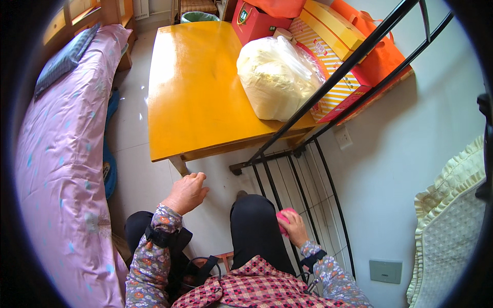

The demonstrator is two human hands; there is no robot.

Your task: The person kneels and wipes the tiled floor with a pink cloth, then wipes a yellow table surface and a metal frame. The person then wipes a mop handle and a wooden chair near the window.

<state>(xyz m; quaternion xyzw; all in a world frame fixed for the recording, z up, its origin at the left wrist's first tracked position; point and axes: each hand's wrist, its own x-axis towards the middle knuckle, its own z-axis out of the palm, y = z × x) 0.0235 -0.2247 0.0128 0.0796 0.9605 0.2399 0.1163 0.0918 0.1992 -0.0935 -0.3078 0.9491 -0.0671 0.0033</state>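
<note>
My right hand point(297, 230) holds a bright pink cloth point(285, 219), partly hidden by my fingers, beside my knee and against a bar of the black metal rack point(265, 173). My left hand point(187, 194) hangs in the air above the tiled floor, just in front of the near left leg of the orange-yellow wooden table point(192, 96). Its fingers are loosely bent, and nothing shows in them. On the table's right part stands a white plastic bag point(269, 81) with pale yellow stuff inside.
Red, yellow and orange gift boxes and bags point(335, 73) fill the table's right end by the wall. A bed with a pink sheet point(65, 154) runs along the left. Long rack bars slant across the upper right. A wall socket point(342, 137) is behind the rack.
</note>
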